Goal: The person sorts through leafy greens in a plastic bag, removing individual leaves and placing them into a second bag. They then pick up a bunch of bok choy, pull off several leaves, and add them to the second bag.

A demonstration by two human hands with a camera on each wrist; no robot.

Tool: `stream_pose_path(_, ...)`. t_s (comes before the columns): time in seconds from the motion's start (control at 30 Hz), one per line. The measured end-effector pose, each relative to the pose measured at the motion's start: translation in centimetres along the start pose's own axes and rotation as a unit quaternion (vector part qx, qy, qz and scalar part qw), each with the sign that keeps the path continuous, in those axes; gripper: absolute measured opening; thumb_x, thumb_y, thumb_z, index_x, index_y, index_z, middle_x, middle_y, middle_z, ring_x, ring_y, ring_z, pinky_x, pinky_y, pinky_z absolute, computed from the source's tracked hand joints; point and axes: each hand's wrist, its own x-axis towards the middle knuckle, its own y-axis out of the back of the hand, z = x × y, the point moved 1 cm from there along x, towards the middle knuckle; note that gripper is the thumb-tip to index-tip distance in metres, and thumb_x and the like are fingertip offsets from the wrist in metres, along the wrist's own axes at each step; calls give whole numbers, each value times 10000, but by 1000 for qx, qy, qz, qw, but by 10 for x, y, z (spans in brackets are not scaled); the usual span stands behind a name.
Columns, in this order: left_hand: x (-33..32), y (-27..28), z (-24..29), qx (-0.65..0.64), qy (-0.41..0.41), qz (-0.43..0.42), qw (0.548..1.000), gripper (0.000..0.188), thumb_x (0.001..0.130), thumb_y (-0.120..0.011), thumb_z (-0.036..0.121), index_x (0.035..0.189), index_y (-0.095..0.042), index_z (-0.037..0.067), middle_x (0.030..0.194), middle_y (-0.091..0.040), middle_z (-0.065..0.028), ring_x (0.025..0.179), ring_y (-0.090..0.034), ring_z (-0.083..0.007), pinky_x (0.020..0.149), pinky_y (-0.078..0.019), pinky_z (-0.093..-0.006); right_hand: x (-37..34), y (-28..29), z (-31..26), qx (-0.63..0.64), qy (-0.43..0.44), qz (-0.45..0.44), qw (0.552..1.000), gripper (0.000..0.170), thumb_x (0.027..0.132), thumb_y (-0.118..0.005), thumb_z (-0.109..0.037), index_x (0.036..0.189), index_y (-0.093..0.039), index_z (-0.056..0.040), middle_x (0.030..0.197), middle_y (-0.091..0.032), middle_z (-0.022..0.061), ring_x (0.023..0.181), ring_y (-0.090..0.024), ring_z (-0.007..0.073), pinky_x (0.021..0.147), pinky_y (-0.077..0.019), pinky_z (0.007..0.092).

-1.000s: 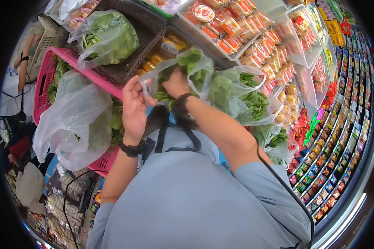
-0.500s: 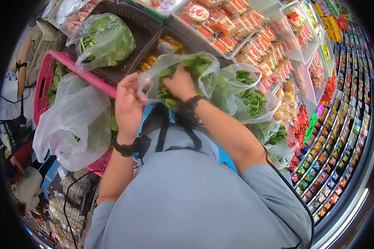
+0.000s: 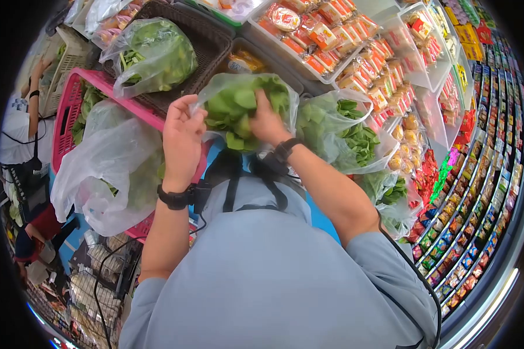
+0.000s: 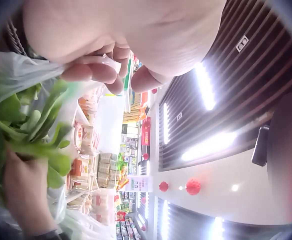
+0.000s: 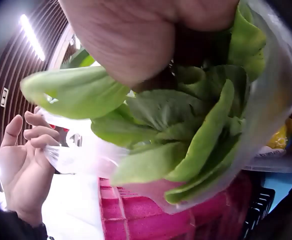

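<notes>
In the head view my left hand (image 3: 182,142) pinches the rim of a clear plastic bag (image 3: 290,99). The left wrist view shows the bag's gathered handle (image 4: 104,61) caught between curled fingers and thumb. Loose leafy greens (image 3: 226,109) with broad green leaves fill the bag. My right hand (image 3: 269,123) is inside the bag mouth, gripping some of the greens, with its fingertips hidden among the leaves. In the right wrist view leaves (image 5: 161,112) spread below that hand, and the bag's film runs along their right side.
More bagged greens (image 3: 326,125) stand to the right. A pink basket (image 3: 64,116) on the left carries a white plastic bag (image 3: 99,168). Behind are a dark woven tray (image 3: 212,52) with another bag of greens (image 3: 166,55) and a bin of packaged snacks (image 3: 323,35).
My right hand has shifted slightly right and toward my body, and its hold on the leaves shows more. The bag mouth looks wider, with more greens visible. The left hand keeps its pinch.
</notes>
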Motion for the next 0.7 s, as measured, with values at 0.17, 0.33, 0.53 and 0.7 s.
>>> stream_pose_path(0.17, 7, 19, 0, -61, -3, -19, 998, 379, 1094, -654, 62, 1466, -594, 23, 1180, -671, -56, 966, -611, -103, 877, -505, -285, -9, 5, 16, -73, 154, -126, 977, 508, 983, -742, -97, 1480, -638, -128, 1490, -646, 188, 1350, -637, 432, 1130, -527, 439)
stream_pose_path(0.33, 4, 24, -2, -51, -1, -16, 999, 370, 1096, -644, 62, 1460, -594, 17, 1179, -673, -64, 992, -617, -111, 894, -518, -293, -28, 11, 8, -194, 112, -196, 955, 440, 1028, -651, -53, 1451, -700, -166, 1568, -613, 184, 1429, -612, 428, 1189, -516, 448)
stream_pose_path(0.53, -4, 28, -1, 18, -2, -37, 999, 363, 1102, -614, 52, 1462, -590, 4, 1178, -674, -66, 1001, -628, -122, 927, -538, -302, -24, 40, -19, -189, 27, -271, 944, 458, 982, -575, 9, 1417, -711, -35, 1512, -664, 252, 1412, -615, 470, 1166, -534, 478)
stream_pose_path(0.7, -10, 29, -1, 52, -4, -80, 995, 351, 1120, -576, 79, 1461, -589, -2, 1198, -683, -77, 1020, -636, -128, 943, -542, -316, -5, 49, -27, -121, -54, -218, 967, 331, 978, -609, -97, 1239, -722, 71, 1299, -740, 331, 1242, -680, 524, 1076, -545, 521)
